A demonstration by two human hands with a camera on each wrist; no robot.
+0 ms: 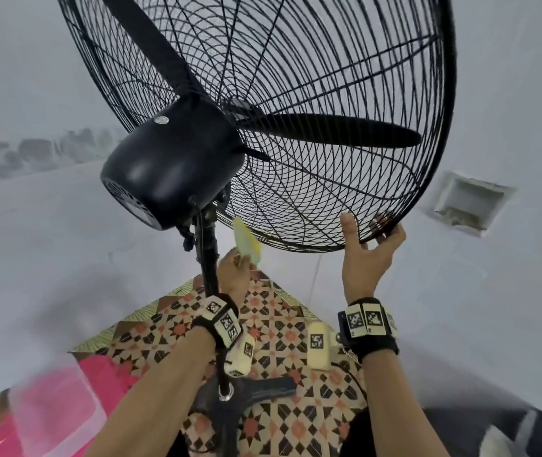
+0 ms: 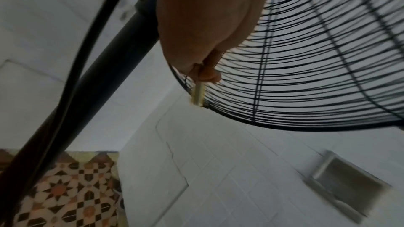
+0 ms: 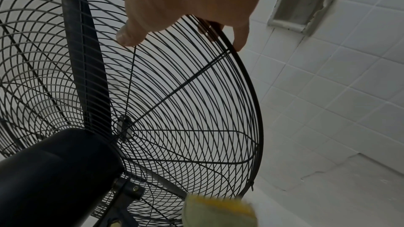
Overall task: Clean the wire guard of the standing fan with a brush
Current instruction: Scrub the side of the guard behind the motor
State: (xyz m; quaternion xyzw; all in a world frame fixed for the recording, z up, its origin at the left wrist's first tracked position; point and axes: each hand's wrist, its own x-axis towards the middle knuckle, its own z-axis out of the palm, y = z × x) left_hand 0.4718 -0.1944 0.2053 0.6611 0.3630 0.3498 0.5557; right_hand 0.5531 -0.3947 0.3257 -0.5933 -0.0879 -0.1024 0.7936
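We are standing behind a black standing fan (image 1: 170, 159) and looking down along its pole (image 1: 208, 258) to the patterned mat (image 1: 272, 324) below. The wire guard (image 1: 312, 179) is tilting up and away from us, filling the upper part of the head view, with the blades (image 1: 335, 133) showing through the wires.

Our right hand (image 1: 367, 255) is gripping the guard's lower rim: the thumb is lying against the wires on our side and the fingers are curling over the outer ring, as the right wrist view shows.

Our left hand (image 1: 233, 270) is pinching a pale yellow-green brush (image 1: 246, 244) by its handle, just right of the pole. The brush is reaching up to the lower left edge of the guard, though blur is keeping us from telling whether the bristles are touching the wires.

A pink tub (image 1: 55, 400) with a clear lid is sitting at the lower left, and a recessed vent (image 1: 470, 199) is showing in the tiled wall on the right.
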